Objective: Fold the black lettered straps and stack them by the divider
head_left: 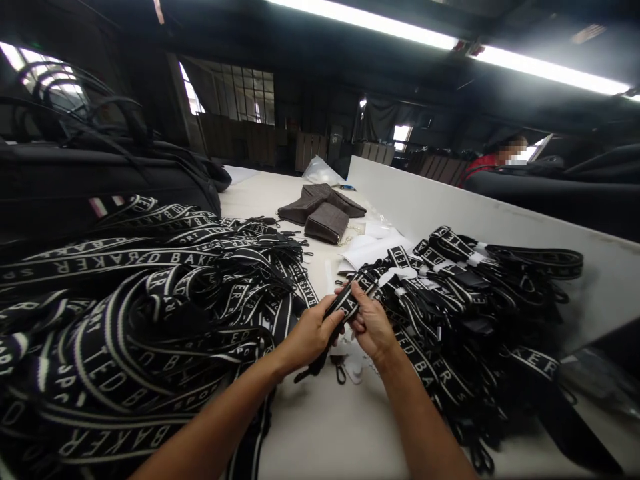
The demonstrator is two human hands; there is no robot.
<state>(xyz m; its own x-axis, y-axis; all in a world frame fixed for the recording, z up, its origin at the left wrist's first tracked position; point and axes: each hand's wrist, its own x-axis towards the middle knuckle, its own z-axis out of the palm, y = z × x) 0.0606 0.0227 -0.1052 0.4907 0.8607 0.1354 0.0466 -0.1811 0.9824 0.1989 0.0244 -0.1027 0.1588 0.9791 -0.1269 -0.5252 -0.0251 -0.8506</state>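
Observation:
Between my two hands is a folded black webbing strap (349,303) with white lettering and pale edge stripes. My left hand (313,330) is closed round its lower part, thumb on top. Higher up, my right hand (371,323) pinches the same strap. A heap of loose lettered straps (150,347) spreads to the left of my left hand. Beside my right hand lies a pile of folded straps (450,313), some wrapped with white bands. A black metal clip (341,372) rests on the table just below my hands.
Brown pouches (327,222) sit further back on the white table (330,427), with a clear plastic bag (320,171) behind them. A low white partition (480,213) runs along the right. Black bags (100,173) stand at the back left. A person in red (483,163) is beyond the partition.

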